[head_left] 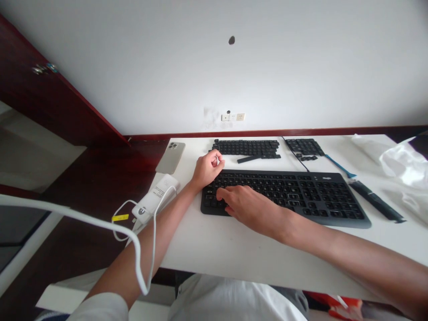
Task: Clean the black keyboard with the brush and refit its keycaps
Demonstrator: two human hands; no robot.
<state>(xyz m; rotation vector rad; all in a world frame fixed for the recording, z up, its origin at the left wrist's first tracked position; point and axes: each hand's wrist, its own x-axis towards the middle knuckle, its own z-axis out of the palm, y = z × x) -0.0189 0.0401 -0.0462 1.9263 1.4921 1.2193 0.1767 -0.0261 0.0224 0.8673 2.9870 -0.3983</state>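
Note:
A black full-size keyboard (272,223) lies on the white table, and many of its keys look bare, with pale outlines. Over its left end, my right hand (245,203) is bent down with the index finger and thumb at the lower-left keys; whatever is between the fingertips is hidden. My left hand (207,168) rests at the keyboard's upper-left corner, its fingers curled in toward the thumb, and I cannot see what they hold. Behind the keyboard, black keycaps (247,146) lie in rows, with a long spacebar keycap (249,159) in front of them.
More keycaps (302,147) sit at the back right. A blue-tipped brush (341,167) and a dark strip-like tool (377,200) lie right of the keyboard, near a white plastic bag (401,162). At left are a phone (171,158) and a white device (155,198) with a cable.

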